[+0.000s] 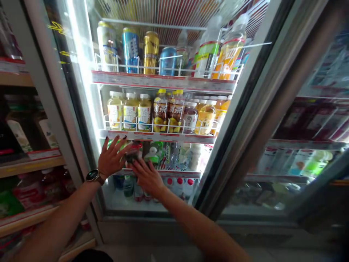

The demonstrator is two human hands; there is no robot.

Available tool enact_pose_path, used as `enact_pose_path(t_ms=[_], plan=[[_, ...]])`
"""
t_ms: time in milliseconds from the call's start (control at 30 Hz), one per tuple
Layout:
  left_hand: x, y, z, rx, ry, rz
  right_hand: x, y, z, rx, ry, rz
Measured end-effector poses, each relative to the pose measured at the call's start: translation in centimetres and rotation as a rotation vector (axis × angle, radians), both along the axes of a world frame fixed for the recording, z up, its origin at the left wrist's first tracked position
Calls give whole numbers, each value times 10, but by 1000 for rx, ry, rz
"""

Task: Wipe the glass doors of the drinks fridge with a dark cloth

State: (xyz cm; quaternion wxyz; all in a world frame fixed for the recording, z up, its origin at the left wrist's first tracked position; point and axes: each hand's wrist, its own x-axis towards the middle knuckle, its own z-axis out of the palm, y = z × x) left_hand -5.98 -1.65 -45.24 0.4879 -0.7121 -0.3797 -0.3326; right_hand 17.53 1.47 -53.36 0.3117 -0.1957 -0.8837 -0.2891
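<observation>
My left hand (112,157), with a watch on the wrist, has its fingers spread at the left side of the third shelf, close under the shelf rail above. My right hand (148,178) reaches in beside it, fingers stretched out against the near end of a dark bottle with red on it (134,149). That bottle seems to lie on its side, and the fingers partly hide it. To its right on the same shelf lie a green-labelled bottle (155,153) and clear bottles with white and green labels (172,154).
Above runs a shelf of tea and juice bottles (144,112) behind a wire guard. Higher up stand cans (151,51) and large bottles (208,51). Red-capped bottles (180,187) stand at the bottom. The door frame (253,102) borders the right, stocked shelves (32,156) the left.
</observation>
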Motion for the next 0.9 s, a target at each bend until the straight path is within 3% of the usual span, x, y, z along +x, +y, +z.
enact_pose_path(t_ms=[67, 100, 167, 200, 267, 400, 467, 533, 567, 600, 667, 900], plan=[[-1, 0, 0, -14, 3, 7, 6, 1, -37, 47, -103, 54], [-1, -1, 0, -14, 2, 4, 10, 3, -44, 78, -140, 77], [-1, -1, -1, -8, 0, -4, 20, 5, -33, 128, -190, 104], [-1, 0, -2, -10, -2, -6, 26, 6, -14, 145, -196, 106], [-1, 0, -3, -19, -16, -3, 37, 10, 43, 169, -173, 71], [0, 0, -5, -32, -41, -26, 55, 22, 196, 246, 31, -53], [0, 1, -6, -40, -45, -40, 60, 29, 261, 287, 182, -93], [-1, 2, -8, -32, -54, -48, 58, 33, 302, 317, 313, -119], [-1, 3, -10, -24, -58, -49, 54, 34, 311, 327, 360, -126], [-1, 4, -11, -16, -58, -50, 50, 34, 313, 334, 389, -128], [-2, 5, -12, -5, -56, -47, 39, 29, 295, 334, 377, -121], [-6, 7, -12, -2, -46, -22, 20, 12, 160, 266, -39, 11]])
